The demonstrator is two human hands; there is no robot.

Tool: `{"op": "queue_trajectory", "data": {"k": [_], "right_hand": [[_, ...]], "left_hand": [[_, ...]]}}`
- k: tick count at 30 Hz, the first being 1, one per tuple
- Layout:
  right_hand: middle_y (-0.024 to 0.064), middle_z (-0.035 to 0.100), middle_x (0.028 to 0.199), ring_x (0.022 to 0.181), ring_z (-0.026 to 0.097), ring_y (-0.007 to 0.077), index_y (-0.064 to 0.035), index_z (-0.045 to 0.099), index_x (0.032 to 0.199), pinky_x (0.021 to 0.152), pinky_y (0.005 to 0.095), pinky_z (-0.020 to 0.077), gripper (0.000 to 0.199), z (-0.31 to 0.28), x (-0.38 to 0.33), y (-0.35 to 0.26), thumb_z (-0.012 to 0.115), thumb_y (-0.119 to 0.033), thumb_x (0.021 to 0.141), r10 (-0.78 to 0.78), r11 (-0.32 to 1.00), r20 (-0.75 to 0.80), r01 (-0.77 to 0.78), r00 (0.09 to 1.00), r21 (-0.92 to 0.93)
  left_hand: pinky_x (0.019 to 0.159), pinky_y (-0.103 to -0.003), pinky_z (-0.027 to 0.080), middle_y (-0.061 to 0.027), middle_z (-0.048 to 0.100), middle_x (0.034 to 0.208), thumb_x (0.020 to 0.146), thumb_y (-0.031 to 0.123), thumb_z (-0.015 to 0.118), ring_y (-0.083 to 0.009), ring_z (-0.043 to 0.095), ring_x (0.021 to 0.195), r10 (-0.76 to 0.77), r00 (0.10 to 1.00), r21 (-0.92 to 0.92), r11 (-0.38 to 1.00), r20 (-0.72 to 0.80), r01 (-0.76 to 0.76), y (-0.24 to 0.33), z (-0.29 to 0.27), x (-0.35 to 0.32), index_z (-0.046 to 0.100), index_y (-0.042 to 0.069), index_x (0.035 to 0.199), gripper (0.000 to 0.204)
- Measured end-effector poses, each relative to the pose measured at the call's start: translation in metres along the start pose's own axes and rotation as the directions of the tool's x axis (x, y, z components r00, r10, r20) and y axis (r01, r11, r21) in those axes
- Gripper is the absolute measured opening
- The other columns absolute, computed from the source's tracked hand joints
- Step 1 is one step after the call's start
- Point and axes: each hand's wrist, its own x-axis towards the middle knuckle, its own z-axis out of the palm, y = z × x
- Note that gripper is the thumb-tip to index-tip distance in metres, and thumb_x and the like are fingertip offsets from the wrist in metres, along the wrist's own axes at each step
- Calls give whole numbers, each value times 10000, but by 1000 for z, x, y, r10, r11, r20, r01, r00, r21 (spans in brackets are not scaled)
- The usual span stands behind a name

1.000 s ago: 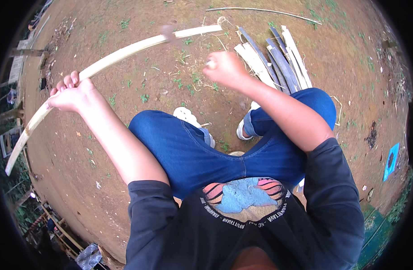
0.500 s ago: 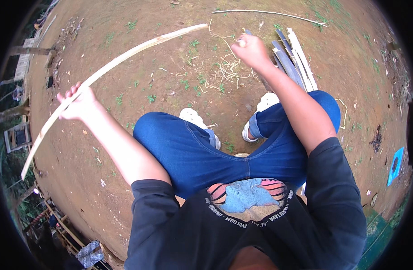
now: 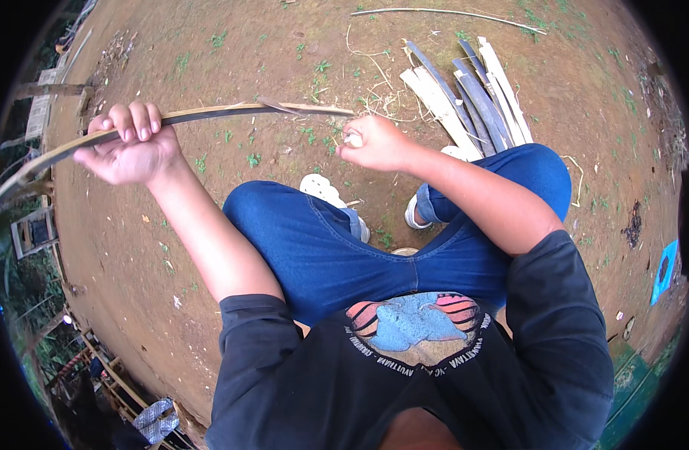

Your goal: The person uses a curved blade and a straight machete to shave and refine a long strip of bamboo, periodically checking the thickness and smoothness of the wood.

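Note:
My left hand point(image 3: 134, 142) is closed round a long, bowed bamboo strip point(image 3: 202, 115), its fingers curled over the top edge. The strip has a pale face and a dark edge, and reaches from the far left to near the middle. Close to its right end, my right hand point(image 3: 378, 142) is closed round a handle point(image 3: 352, 139) whose pale, rounded end shows. Whatever else belongs to that handle is hidden by the fist. A thin, pointed brownish piece point(image 3: 278, 107) lies across the strip; I cannot tell whether it is a blade or a shaving.
Beyond my right knee lies a pile of dark and pale split strips point(image 3: 483, 105). Curly shavings point(image 3: 382, 101) litter the dirt ahead. One long thin stick point(image 3: 449, 16) lies farther off. My white clogs point(image 3: 322, 191) stand below the hands. A blue sheet point(image 3: 664, 271) is at far right.
My right hand has come down and left, toward the strip's end. My left hand has risen, and the strip has turned from its pale face to show its dark edge.

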Motion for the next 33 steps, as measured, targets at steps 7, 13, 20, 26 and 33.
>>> {"op": "queue_trajectory", "data": {"k": [7, 13, 20, 26, 33], "right_hand": [[155, 642, 664, 598, 627, 225, -7, 659, 796, 591, 368, 493, 248, 1, -16, -60, 670, -255, 802, -196, 980, -94, 199, 976, 20], [144, 650, 681, 618, 639, 251, -15, 658, 786, 601, 385, 504, 245, -22, 12, 45, 657, -260, 766, 129, 979, -162, -151, 978, -134], [153, 659, 711, 632, 645, 245, -17, 668, 805, 617, 384, 519, 269, -11, -6, -68, 676, -284, 770, -187, 982, -62, 187, 980, -3], [189, 673, 768, 701, 670, 318, -24, 653, 750, 668, 421, 539, 242, -32, 23, 64, 634, -265, 745, 203, 955, -195, -238, 960, -176], [157, 648, 675, 629, 646, 270, -15, 670, 789, 620, 380, 511, 215, -13, 4, -36, 661, -228, 757, -98, 991, -91, 90, 991, -95]], "left_hand": [[356, -222, 260, 52, 388, 454, 806, 805, 479, -85, 323, 369, 57, 998, 7, 998, -17, -57, 24, 18, -1, 654, 169, 649, 678], [333, -214, 280, 48, 400, 438, 802, 803, 481, -80, 326, 339, 146, 988, 79, 987, -55, -141, 55, 11, 7, 588, 154, 581, 694], [330, -219, 256, 50, 391, 436, 802, 828, 429, -82, 320, 335, 141, 985, -11, 990, -104, -143, 34, 19, 7, 582, 164, 570, 720], [336, -222, 260, 49, 395, 427, 776, 827, 464, -83, 319, 336, 160, 980, 28, 987, -115, -158, 62, 0, 13, 591, 145, 552, 729], [331, -214, 249, 57, 406, 426, 781, 829, 468, -82, 322, 324, 144, 976, 21, 990, -164, -142, 46, 20, 13, 549, 177, 521, 706]]}}
